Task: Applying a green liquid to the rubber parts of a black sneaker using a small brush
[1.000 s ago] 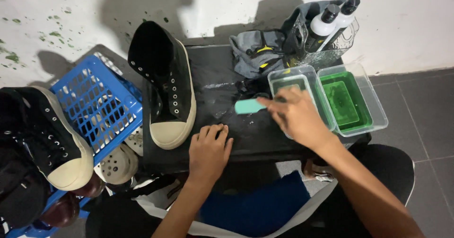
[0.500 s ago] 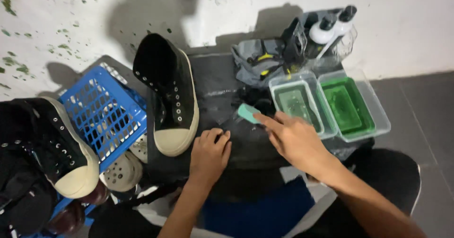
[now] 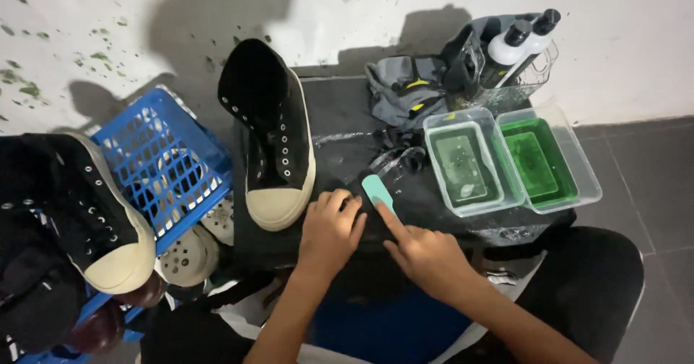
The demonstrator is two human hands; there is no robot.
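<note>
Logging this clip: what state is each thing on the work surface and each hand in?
Black high-top shoe: upright, unlaced.
Teal brush: lying flat, right hand fingertip on it.
Left hand: palm down, empty.
Left tub: open, cloudy liquid.
Right tub: open, green liquid.
Two bottles: capped.
Blue basket: tilted.

Bare worktop (image 3: 340, 111) lies between the black shoe (image 3: 271, 143) and the two plastic tubs (image 3: 506, 158); gloves (image 3: 401, 93) crowd its far edge.

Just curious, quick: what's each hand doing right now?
Left hand: open, flat on the black mat.
Right hand: forefinger pressing the teal brush, not gripping.
</note>
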